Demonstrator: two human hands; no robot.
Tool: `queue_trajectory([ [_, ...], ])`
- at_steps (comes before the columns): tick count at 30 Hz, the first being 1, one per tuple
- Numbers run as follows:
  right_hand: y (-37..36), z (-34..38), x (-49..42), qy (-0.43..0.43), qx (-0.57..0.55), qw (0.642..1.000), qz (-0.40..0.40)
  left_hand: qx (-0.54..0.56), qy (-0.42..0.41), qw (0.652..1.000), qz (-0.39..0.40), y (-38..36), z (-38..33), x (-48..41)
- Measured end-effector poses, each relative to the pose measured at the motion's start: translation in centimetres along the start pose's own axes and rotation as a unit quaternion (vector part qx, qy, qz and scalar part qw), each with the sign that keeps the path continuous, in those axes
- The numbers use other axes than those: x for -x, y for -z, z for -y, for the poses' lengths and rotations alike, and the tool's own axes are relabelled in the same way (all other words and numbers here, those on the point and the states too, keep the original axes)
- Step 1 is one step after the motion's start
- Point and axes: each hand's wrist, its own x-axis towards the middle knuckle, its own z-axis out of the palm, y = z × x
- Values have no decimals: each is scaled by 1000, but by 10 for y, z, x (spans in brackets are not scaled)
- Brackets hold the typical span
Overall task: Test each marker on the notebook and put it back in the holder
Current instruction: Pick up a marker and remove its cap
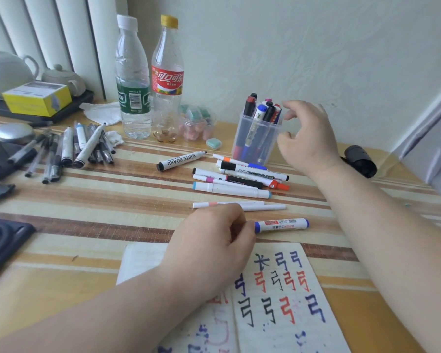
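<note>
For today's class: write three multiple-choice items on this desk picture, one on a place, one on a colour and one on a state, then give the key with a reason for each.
1. Relative to the cola bottle, the holder stands:
A. on its left
B. on its right
C. on top of it

2. The marker gripped by the left hand has ends coloured:
A. red
B. green
C. blue

3. The right hand is:
A. open, holding nothing
B. gripping a marker
C. clenched in a fist

Key: 1 B, the holder sits further right along the wall. 2 C, both visible ends are blue. 3 A, its fingers are loosely spread beside the holder, empty.
</note>
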Motion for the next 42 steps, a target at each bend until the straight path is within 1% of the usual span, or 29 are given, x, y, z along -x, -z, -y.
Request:
queue_trajectory([
  [1, 5, 5, 13, 8, 5, 1000, -27, 2, -2, 1000, -4, 0, 0, 0],
  [2, 11, 11, 27, 14, 7, 999, -31, 5, -3, 1000, -8, 1, 0, 0],
  [3, 19, 16, 40, 9, -1, 1000, 2, 6, -2, 1000, -10, 1, 0, 0],
  [4, 32, 23, 53, -15, -19, 997, 72, 9, -3, 1000, -14, 2, -1, 0],
  [5, 44, 30, 66, -47, -41, 984, 169, 10, -4, 1000, -17, 3, -1, 0],
  [6, 56, 36, 80, -66, -53, 962, 258, 12, -4, 1000, -21, 4, -1, 0],
  [7, 65, 39, 91, -65, -40, 945, 317, 13, -4, 1000, -22, 4, -1, 0],
  [8, 71, 39, 102, -49, -12, 937, 345, 11, -4, 1000, -21, 5, -1, 0],
  [10, 72, 38, 118, -33, 29, 931, 362, -9, -8, 1000, -10, 5, -1, -1],
  [13, 62, 30, 127, -56, 23, 935, 350, -45, -17, 999, 7, 4, 0, -1],
  [16, 59, 25, 131, -26, 5, 948, 317, -49, -42, 998, -1, 1, 4, -3],
  [19, 75, 31, 135, -14, -108, 961, 254, -61, -79, 995, -19, -1, 7, -3],
  [21, 86, 35, 137, -13, -187, 959, 214, -74, -120, 989, -35, -1, 5, -1],
  [24, 87, 42, 142, -48, -331, 930, 155, -90, -195, 976, -40, 0, -4, 3],
  [26, 79, 51, 145, -79, -401, 904, 122, -90, -217, 972, -23, 0, -10, 6],
  [29, 68, 68, 148, -130, -492, 857, 84, -56, -203, 978, 3, 0, -14, 11],
  [32, 63, 82, 151, -139, -528, 836, 58, 7, -186, 982, 38, 4, -18, 18],
  [34, 64, 90, 154, -136, -536, 832, 48, 46, -182, 979, 78, 6, -20, 22],
  [36, 65, 99, 155, -130, -521, 842, 45, 77, -176, 976, 101, 8, -19, 25],
  [38, 64, 107, 156, -124, -517, 845, 45, 79, -167, 978, 101, 13, -18, 27],
  [40, 64, 114, 157, -131, -530, 837, 31, 74, -159, 980, 89, 16, -20, 29],
  [42, 63, 121, 161, -139, -531, 836, 9, 104, -147, 978, 101, 18, -24, 31],
])
